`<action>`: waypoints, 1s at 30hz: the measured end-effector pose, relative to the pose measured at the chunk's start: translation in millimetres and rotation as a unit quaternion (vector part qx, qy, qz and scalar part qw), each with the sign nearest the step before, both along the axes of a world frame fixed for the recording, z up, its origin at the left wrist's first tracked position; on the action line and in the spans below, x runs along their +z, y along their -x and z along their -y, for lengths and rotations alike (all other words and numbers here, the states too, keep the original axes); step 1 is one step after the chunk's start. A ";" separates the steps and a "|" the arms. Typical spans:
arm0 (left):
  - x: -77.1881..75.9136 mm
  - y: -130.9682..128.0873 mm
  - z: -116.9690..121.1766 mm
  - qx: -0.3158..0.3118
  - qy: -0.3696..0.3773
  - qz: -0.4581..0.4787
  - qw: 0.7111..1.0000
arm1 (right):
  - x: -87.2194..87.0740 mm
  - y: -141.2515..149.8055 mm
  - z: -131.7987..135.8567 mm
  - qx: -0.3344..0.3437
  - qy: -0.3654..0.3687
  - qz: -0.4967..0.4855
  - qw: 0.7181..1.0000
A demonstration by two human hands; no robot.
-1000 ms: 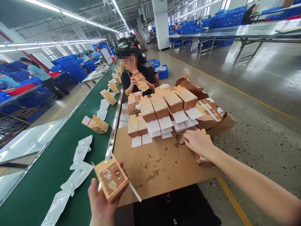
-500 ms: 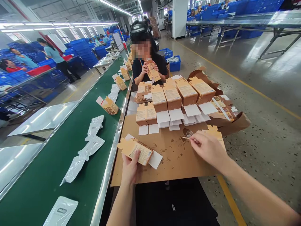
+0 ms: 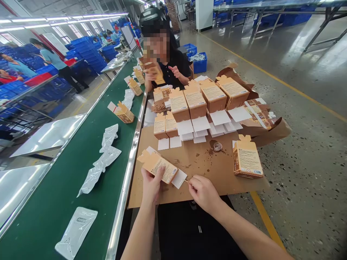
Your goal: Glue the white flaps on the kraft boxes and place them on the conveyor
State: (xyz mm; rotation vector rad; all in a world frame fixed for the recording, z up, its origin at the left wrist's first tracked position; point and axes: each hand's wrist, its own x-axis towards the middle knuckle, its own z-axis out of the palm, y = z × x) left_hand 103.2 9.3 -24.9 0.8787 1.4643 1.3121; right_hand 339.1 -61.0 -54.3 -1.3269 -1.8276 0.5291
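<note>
My left hand (image 3: 151, 186) presses a small brown carton (image 3: 158, 167) flat against the cardboard work board (image 3: 206, 173), fingers closed over its near edge. The carton's white flap (image 3: 179, 178) sticks out to the right. My right hand (image 3: 203, 193) is pinched shut just right of that flap, holding a thin stick whose tip touches the flap's edge. A small round glue dish (image 3: 217, 146) sits on stained cardboard further back. A stack of flat cartons (image 3: 247, 159) lies at the right.
Rows of standing cartons (image 3: 195, 104) with white flaps fill the back of the board. A green conveyor belt (image 3: 67, 202) at the left carries clear plastic pouches (image 3: 102, 159) and cartons (image 3: 124, 112). Another person (image 3: 165, 68) sits opposite, handling a carton.
My right hand drew back from the glue dish to the carton's white flap. My left hand brought the carton from the belt side down onto the board.
</note>
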 end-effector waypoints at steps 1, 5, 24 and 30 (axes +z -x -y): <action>-0.7 -1.8 3.0 0.001 -0.003 -0.009 1.000 | 1.2 -4.3 0.3 -0.007 0.000 -0.004 1.000; -10.4 -7.9 22.4 0.008 -0.039 -0.100 0.994 | 6.4 -20.7 10.6 -0.044 -0.008 -0.036 0.998; -32.2 -28.9 48.1 0.016 -0.064 -0.244 0.967 | 28.2 -49.4 41.1 -0.112 0.054 -0.087 0.988; -5.5 67.0 25.9 0.229 -0.124 -0.236 0.936 | 11.9 -71.1 51.0 -0.115 0.036 -0.103 0.987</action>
